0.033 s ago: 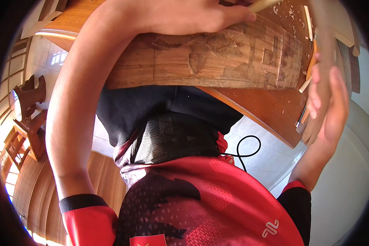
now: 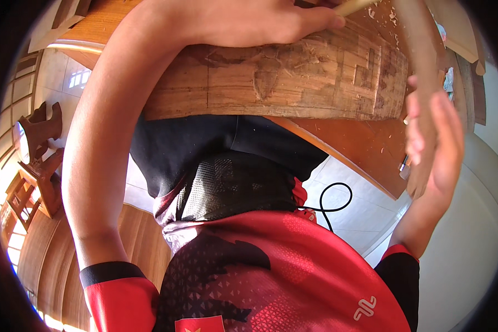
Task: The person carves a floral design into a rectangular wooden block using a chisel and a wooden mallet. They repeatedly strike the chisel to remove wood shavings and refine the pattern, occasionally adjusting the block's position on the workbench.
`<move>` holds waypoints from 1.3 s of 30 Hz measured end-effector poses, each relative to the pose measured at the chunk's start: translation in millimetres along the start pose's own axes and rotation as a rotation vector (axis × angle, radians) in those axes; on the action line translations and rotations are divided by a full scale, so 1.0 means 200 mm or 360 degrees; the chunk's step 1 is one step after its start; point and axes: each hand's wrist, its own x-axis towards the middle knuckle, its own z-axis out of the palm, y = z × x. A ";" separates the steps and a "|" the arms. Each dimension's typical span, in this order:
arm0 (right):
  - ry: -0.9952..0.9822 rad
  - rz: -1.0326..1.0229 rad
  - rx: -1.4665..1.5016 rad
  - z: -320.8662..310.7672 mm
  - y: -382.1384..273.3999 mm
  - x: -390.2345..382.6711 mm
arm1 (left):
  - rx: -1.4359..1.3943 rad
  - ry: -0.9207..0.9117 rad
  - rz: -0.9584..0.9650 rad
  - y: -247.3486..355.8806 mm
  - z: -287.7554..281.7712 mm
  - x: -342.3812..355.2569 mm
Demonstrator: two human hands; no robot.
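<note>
A carved wooden board [image 2: 232, 83] with relief shapes and cut lines lies across the table in front of me. Along its far edge rests my left hand [image 2: 282, 22], its fingers closed by a pale rounded rod [image 2: 357, 6] like a tool handle. The rod's far part is cut off by the top of the picture. On the right, my right hand [image 2: 440, 138] is wrapped round the lower part of a long wooden bar [image 2: 423, 72], raised nearly upright and slightly blurred.
Curled wood shavings [image 2: 390, 16] litter the orange-brown table [image 2: 365, 146] beyond the board. A metal-ended tool [image 2: 405, 167] lies by the table's right edge, partly behind my right hand. A black cord [image 2: 337, 207] loops below the table corner. Wooden furniture [image 2: 39, 177] stands at the left.
My right hand and the wooden bar have swung slightly left, covering more of the tools on the table's right side. My left hand and the board have stayed put.
</note>
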 end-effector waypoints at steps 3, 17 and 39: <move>-0.0018 0.0003 0.0104 -0.01 0.04 -0.02 | -0.0035 0.0015 0.0076 0.00 0.00 0.01; 0.0091 -0.0121 0.0119 -0.02 0.02 -0.03 | -0.0130 -0.0091 0.0009 -0.01 -0.01 0.03; 0.0092 -0.0076 0.0357 0.02 0.11 -0.12 | -0.0151 -0.0168 0.0099 -0.01 -0.03 0.00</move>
